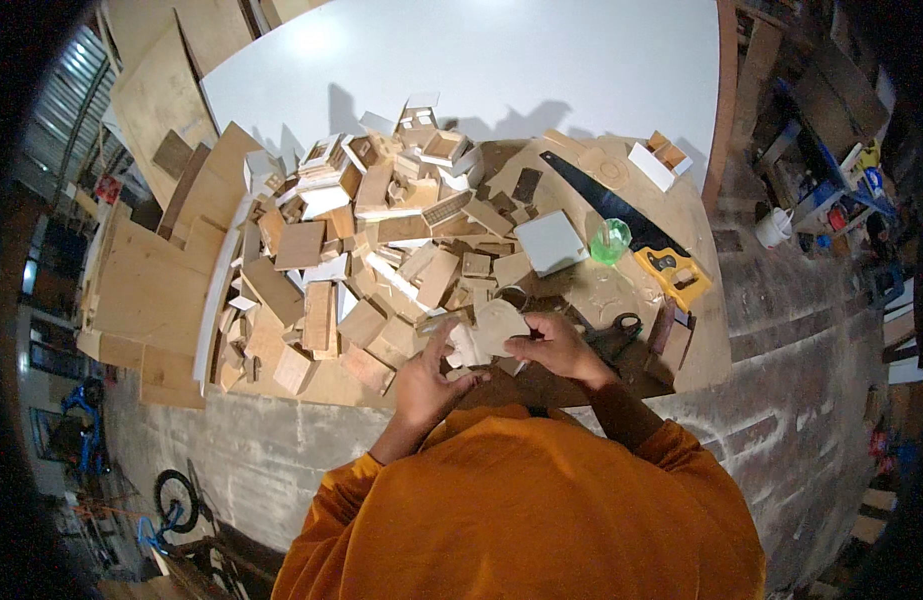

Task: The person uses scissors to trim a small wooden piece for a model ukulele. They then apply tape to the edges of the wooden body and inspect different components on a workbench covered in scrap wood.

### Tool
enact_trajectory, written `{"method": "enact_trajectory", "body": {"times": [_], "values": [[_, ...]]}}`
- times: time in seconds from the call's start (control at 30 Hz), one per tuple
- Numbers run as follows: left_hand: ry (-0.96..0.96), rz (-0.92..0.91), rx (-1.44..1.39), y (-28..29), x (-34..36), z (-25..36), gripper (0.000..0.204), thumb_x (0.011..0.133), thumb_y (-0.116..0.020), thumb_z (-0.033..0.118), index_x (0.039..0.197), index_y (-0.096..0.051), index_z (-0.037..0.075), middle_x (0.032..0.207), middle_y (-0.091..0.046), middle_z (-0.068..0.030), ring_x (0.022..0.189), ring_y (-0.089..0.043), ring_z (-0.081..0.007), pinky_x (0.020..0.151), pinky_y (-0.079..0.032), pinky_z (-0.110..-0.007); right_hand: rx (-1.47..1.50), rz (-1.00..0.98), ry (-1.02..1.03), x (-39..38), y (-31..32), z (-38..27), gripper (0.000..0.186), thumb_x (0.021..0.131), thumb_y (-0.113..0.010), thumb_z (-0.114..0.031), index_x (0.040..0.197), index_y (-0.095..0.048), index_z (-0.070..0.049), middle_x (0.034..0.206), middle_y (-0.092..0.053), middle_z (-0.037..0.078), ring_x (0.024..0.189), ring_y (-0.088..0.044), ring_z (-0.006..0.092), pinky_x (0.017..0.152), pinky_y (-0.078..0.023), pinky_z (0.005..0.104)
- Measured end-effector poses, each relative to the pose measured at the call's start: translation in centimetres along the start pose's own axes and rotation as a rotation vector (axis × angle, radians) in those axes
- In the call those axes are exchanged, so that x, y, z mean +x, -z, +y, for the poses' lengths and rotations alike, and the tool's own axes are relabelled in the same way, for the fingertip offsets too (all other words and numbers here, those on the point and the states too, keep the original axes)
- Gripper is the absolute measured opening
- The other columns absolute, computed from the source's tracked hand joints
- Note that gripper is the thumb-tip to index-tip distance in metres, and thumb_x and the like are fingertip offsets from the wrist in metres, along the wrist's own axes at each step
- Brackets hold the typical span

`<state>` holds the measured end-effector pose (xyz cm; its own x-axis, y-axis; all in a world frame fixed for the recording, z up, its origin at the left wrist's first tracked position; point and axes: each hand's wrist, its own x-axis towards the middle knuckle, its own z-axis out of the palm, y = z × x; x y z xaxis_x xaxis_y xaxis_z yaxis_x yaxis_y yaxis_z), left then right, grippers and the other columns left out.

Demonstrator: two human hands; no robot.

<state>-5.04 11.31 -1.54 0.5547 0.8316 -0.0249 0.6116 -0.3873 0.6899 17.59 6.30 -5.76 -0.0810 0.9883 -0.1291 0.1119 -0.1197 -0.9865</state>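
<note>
Close to the table's front edge, both of my hands are up near my chest. Between the fingers of my left hand (421, 388) is a small whitish piece (467, 345); its kind is not clear. My right hand (561, 348) pinches a flat, pale piece with a rounded outline (501, 327), which looks like thin wood. The two pieces meet or overlap between the hands; whether they are joined I cannot tell. Black-handled scissors (622, 328) lie just right of my right hand. Wooden offcuts (362, 322) crowd the table beyond my left hand.
A handsaw with a yellow handle (673, 277) lies at the right, beside a green translucent cup (609, 241). A white square board (551, 243) rests near the middle. Behind stands a large white panel (471, 60). Small wooden boxes (326, 165) top the pile at back left.
</note>
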Motion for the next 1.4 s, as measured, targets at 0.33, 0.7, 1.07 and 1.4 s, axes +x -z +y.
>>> {"method": "enact_trajectory", "body": {"times": [0.33,0.7,1.07,1.4], "values": [[0.248,-0.094,-0.9,-0.6,-0.7,-3.6,0.044,0.092,-0.049,0.007,0.135,-0.041,0.004,0.109,-0.063,-0.014,0.099,-0.061,-0.0196,0.086,-0.048,-0.03,0.314,-0.047,-0.167,-0.4,4.0,2.1,0.03,0.094,-0.054,-0.025,0.107,-0.056,0.002,0.085,-0.063,0.006,0.065,-0.059,0.0105,0.059,-0.052,0.0247],[-0.074,0.042,0.089,-2.8,-1.7,-1.0,0.029,0.077,-0.07,0.012,0.104,-0.061,0.005,0.079,-0.066,-0.0184,0.07,-0.065,-0.0338,0.059,-0.052,-0.039,0.366,-0.102,-0.163,1.6,0.4,3.0,0.034,0.099,-0.044,-0.029,0.107,-0.056,0.001,0.076,-0.062,0.004,0.059,-0.059,0.0092,0.052,-0.05,0.0244],[0.022,-0.001,-0.316,-2.9,-3.2,-2.4,0.022,0.079,-0.069,0.007,0.1,-0.063,0.003,0.082,-0.069,-0.0132,0.071,-0.067,-0.0234,0.063,-0.051,-0.031,0.277,-0.111,-0.059,2.1,2.1,2.8,0.027,0.095,-0.055,-0.023,0.102,-0.06,0.002,0.074,-0.061,0.003,0.063,-0.057,0.0075,0.057,-0.049,0.0232],[0.369,0.247,-0.439,-2.8,-3.9,-7.8,0.035,0.085,-0.056,0.008,0.119,-0.056,0.001,0.092,-0.066,-0.0066,0.075,-0.06,-0.0114,0.067,-0.048,-0.027,0.407,0.099,-0.064,1.3,6.4,1.7,0.02,0.095,-0.052,-0.021,0.089,-0.06,-0.004,0.071,-0.057,-0.001,0.061,-0.049,0.0053,0.055,-0.04,0.0211]]}}
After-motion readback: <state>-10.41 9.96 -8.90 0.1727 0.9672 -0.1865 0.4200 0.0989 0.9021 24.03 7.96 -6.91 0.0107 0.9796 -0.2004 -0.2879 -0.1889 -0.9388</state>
